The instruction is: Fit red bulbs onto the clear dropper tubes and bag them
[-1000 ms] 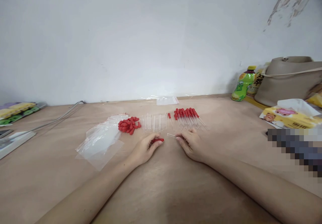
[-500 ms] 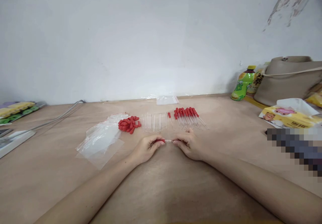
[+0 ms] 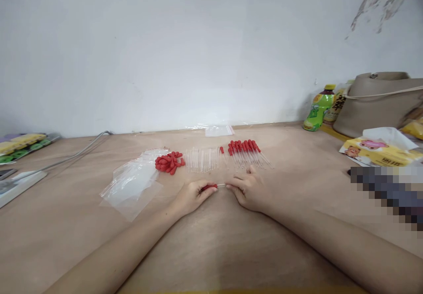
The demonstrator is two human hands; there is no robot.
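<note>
My left hand (image 3: 191, 195) pinches a small red rubber bulb (image 3: 209, 187) low over the wooden table (image 3: 214, 250). My right hand (image 3: 247, 190) pinches a thin clear glass tube (image 3: 221, 185) whose end meets the bulb. Just beyond the hands lie a pile of loose red bulbs (image 3: 169, 162), a row of bare clear tubes (image 3: 202, 159) and a row of finished droppers with red bulbs (image 3: 246, 151).
Clear zip bags (image 3: 132, 184) lie left of the bulbs, another small bag (image 3: 218, 130) by the wall. A green bottle (image 3: 319, 109), a beige bag (image 3: 380, 102) and a tissue pack (image 3: 376, 151) stand at the right. A cable and power strip (image 3: 20, 181) lie at the left.
The two hands have come together: the bulb and the tube were apart a second ago and now touch end to end. The hands sit slightly lower on the table.
</note>
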